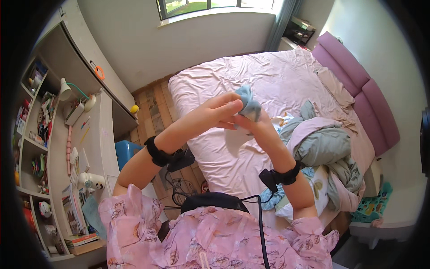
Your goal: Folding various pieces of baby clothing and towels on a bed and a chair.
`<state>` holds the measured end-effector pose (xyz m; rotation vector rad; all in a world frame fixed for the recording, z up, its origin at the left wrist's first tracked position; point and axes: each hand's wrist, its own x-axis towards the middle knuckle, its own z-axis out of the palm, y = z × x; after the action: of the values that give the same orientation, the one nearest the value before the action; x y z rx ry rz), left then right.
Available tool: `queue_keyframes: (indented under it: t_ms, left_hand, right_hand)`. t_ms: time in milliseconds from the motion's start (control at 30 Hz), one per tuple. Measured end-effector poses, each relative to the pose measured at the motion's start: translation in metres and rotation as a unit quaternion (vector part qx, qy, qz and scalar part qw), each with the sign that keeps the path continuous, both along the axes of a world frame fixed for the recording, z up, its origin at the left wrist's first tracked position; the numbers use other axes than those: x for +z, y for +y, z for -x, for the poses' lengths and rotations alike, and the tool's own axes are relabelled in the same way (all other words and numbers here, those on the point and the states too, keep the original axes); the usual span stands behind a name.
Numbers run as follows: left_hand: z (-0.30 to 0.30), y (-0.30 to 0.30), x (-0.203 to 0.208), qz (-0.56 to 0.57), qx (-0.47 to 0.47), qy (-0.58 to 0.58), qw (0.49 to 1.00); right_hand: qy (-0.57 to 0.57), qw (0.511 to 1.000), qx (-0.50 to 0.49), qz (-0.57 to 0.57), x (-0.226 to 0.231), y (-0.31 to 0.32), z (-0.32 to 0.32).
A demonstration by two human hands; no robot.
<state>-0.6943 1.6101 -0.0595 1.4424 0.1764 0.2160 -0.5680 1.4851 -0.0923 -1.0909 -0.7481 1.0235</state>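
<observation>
A small, bunched light blue cloth (pixel 246 99) is held up in front of me, over the pink bed sheet. My left hand (pixel 222 109) comes in from its left side, thumb and fingers closed on the cloth. From below and to the right, my right hand (pixel 256 123) grips the cloth's lower part; some of its fingers are hidden behind the cloth and my left hand. The bundle is too crumpled to tell what kind of cloth item it is.
The bed (pixel 201 89) with its mauve headboard (pixel 342 67) lies beyond my hands. A heaped grey-green and pink quilt (pixel 320 141) lies at right. At left stand a desk (pixel 101 130) with a lamp (pixel 66 89) and a blue stool (pixel 126 152). Black cables (pixel 181 186) trail near me.
</observation>
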Motion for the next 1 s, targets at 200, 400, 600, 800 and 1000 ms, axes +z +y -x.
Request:
queue_keyframes:
  t_ms: [200, 400, 600, 800, 1000]
  left_hand:
    - [-0.021, 0.022, -0.039, -0.184, 0.071, -0.049, 0.979]
    - [-0.046, 0.032, -0.128, -0.129, -0.136, -0.015, 0.982]
    - [-0.061, 0.041, -0.228, -0.186, -0.222, 0.104, 0.952]
    - [-0.078, 0.110, -0.260, -0.311, -0.008, 0.093, 0.946]
    - [-0.052, 0.110, -0.291, -0.468, 0.057, 0.084, 0.878]
  right_hand:
    - [-0.118, 0.990, 0.046, 0.062, -0.009, 0.000, -0.041]
    - [-0.042, 0.985, 0.107, 0.125, -0.008, 0.002, -0.083]
    - [0.008, 0.985, 0.047, 0.168, -0.038, 0.006, -0.143]
    - [-0.074, 0.985, 0.038, 0.152, -0.043, 0.001, -0.124]
    - [-0.223, 0.890, 0.236, 0.319, -0.108, -0.019, -0.073]
